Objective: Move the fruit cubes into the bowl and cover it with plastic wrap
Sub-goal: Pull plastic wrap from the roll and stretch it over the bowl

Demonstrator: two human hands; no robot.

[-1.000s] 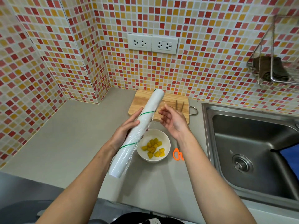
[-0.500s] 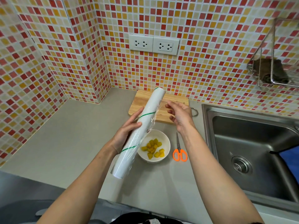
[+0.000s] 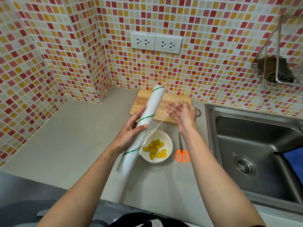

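Grey counter [image 3: 68,138], mosaic wall [image 3: 213,46], steel sink [image 3: 255,145], left hand [image 3: 129,133] grip clasping roll [image 3: 144,126], right hand [image 3: 183,114] pinching film [image 3: 157,123].

The roll of plastic wrap [image 3: 142,128] hides the left rim of the bowl [image 3: 165,158] and part of the cutting board [image 3: 141,104]. The right hand [image 3: 183,115] covers the board's right end and the scissors' [image 3: 181,149] blade tips. The sink [image 3: 255,154] and wire rack [image 3: 278,63] are cut off by the right edge; the dark item in the rack is unclear.
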